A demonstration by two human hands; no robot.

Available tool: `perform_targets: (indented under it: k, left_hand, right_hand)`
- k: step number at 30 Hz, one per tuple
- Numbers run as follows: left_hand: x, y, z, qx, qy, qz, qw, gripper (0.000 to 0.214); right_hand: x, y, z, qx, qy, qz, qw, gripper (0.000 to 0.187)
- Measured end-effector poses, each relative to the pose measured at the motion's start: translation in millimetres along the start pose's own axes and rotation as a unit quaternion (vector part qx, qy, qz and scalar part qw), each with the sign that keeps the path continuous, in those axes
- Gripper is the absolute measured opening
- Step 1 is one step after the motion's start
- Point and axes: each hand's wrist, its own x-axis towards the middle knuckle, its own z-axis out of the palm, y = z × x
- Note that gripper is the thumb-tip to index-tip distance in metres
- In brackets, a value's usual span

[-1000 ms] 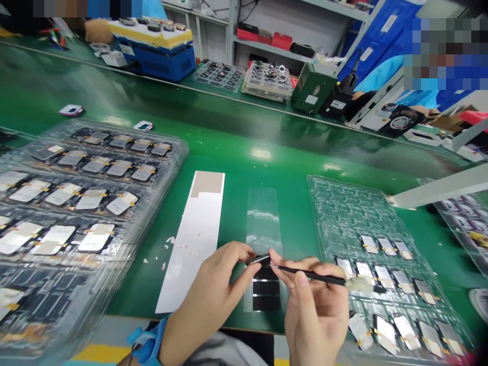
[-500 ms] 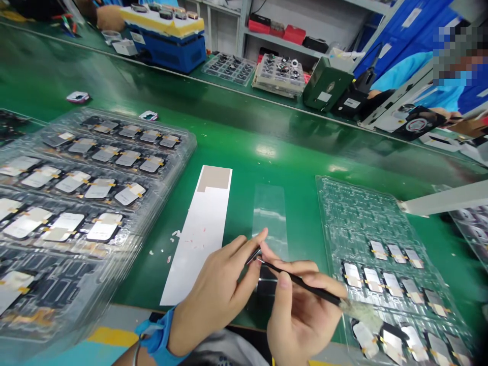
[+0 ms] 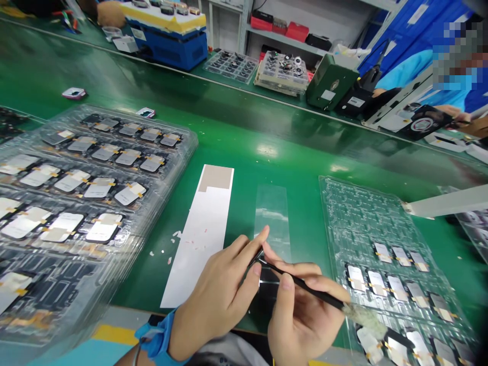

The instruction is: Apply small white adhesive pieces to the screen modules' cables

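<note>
My left hand pinches a small dark flat part between thumb and forefinger, low in the middle of the view. My right hand grips thin black tweezers, whose tips touch that part. The tweezers' rear end is wrapped in whitish tape. Both hands hover over a clear film strip carrying black rectangles, mostly hidden under my fingers. A white backing strip lies just left of it on the green table.
Stacked clear trays of small silver-faced parts fill the left. A clear tray on the right holds parts in its near rows. Across the conveyor stand a blue-and-yellow machine, a green box, more trays and a co-worker's blue sleeve.
My hands moved slightly nearer me and the left forefinger stretched out over the part. The camera tilted a little; the tweezers' tips stay at the part.
</note>
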Motion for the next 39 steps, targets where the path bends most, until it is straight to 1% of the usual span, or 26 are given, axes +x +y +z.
perform_targets:
  k: [5,13,19,25,28,32,35,36,39]
  left_hand:
    - [0.3,0.0,0.5,-0.012,0.003,0.0,1.0,0.05]
    - [0.6,-1.0,2.0,-0.027,0.004,-0.001,1.0,0.052]
    - [1.3,-1.9,2.5,-0.013,0.001,0.002,1.0,0.051]
    - [2.7,-0.6,0.9,-0.007,0.001,0.008,1.0,0.051]
    - [1.3,-0.4,0.6,-0.006,0.0,0.014,1.0,0.052]
    - [-0.1,-1.0,0.8,0.001,0.004,0.023,1.0,0.052]
    - [1.0,-1.5,0.7,0.002,0.006,0.022,1.0,0.052]
    - [1.6,-1.7,0.7,0.002,0.004,0.018,1.0,0.051]
    - [2.9,-2.8,0.9,-0.009,0.009,0.007,1.0,0.048]
  right_hand:
    - [1.0,2.8,-1.1,0.003,-0.011,-0.036,0.999,0.026]
    - [2.9,3.1,-0.3,-0.007,-0.013,-0.058,0.998,0.028]
    - [3.8,2.9,-0.3,-0.02,-0.01,-0.08,0.997,0.03]
    - [1.5,3.2,-2.0,-0.011,-0.041,-0.087,0.995,0.036]
    - [0.9,3.9,-2.8,0.0,-0.051,-0.081,0.995,0.036]
    - [1.0,4.5,-4.1,-0.006,-0.042,-0.084,0.996,0.034]
    - [1.0,3.1,-2.0,-0.005,-0.046,-0.076,0.996,0.031]
    - [1.2,2.3,-0.7,-0.005,-0.04,-0.073,0.996,0.029]
    - [3.8,-0.1,1.0,0.004,0.006,-0.051,0.999,0.024]
